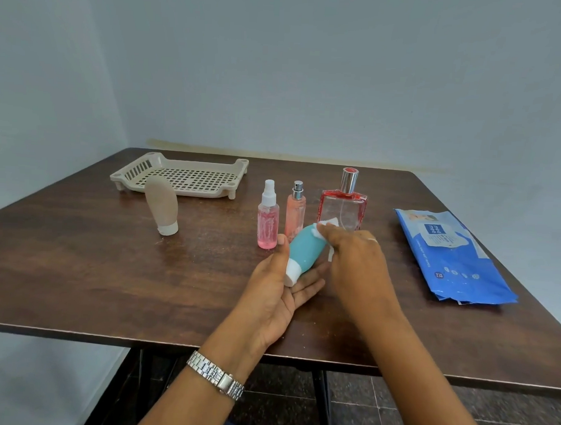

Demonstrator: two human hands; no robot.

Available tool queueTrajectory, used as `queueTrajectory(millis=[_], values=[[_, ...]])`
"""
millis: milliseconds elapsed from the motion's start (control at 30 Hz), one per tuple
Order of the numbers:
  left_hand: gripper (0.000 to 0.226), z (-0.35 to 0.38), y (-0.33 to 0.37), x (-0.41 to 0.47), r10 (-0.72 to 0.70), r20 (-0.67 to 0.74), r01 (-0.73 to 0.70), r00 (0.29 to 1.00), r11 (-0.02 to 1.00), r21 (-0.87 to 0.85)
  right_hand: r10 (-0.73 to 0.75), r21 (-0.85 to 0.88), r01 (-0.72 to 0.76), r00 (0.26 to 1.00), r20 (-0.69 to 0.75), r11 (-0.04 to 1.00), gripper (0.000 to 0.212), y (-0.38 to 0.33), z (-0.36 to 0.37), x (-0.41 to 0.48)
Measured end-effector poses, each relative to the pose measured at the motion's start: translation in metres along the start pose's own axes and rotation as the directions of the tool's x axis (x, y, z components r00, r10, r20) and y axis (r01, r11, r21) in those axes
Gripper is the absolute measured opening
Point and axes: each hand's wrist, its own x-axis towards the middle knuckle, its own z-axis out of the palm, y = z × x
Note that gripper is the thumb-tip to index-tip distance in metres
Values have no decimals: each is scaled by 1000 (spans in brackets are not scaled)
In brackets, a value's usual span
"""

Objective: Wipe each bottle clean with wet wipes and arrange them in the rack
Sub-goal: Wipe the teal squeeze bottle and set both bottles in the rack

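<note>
While the left hand [282,286] cradles the teal bottle [305,248], the right hand [351,257] pinches a wipe [328,225] — wiping underway; next, the empty rack [184,176] far left.

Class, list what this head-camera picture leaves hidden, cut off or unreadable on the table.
- Wet wipe: mostly hidden under the right hand.
- Teal bottle: its underside lies hidden in the left hand.
- Wipes pack: small print too small to read.
- Square perfume bottle: base hidden behind the right hand.

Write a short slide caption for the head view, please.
Left hand holds a teal bottle while right hand wipes it.
</note>
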Motion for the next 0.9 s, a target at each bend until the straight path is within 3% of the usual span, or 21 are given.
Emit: queueTrajectory(millis=[167,267,367,467,567,767,900], values=[[48,-1,-1,4,12,-41,-14,999,998,-54,-152,113,167,980,-129,980,29,-18,18,-42],[50,-1,1,2,-27,-33,23,999,995,-92,-252,76,266,956,-152,961,41,-27,23,-56],[42,0,1,0,-7,-2,7,1000,999,-45,-205,71,225,954,-217,972,31,-18,15,-40],[37,0,1,-2,-10,23,10,1000,1000,-11,-68,-13,67,987,-145,998,39,-3,5,-9],[38,-2,2,-3,-40,50,41,998,999,-12,12,9,-11,992,-126,1000,43,7,5,11],[37,-4,-1,0,-34,76,37,996,999,-35,-77,195,101,989,-123,976,39,-12,1,-19],[36,-4,-1,-1,-46,55,52,997,994,-99,-126,194,158,978,-167,968,39,-20,19,-45]])
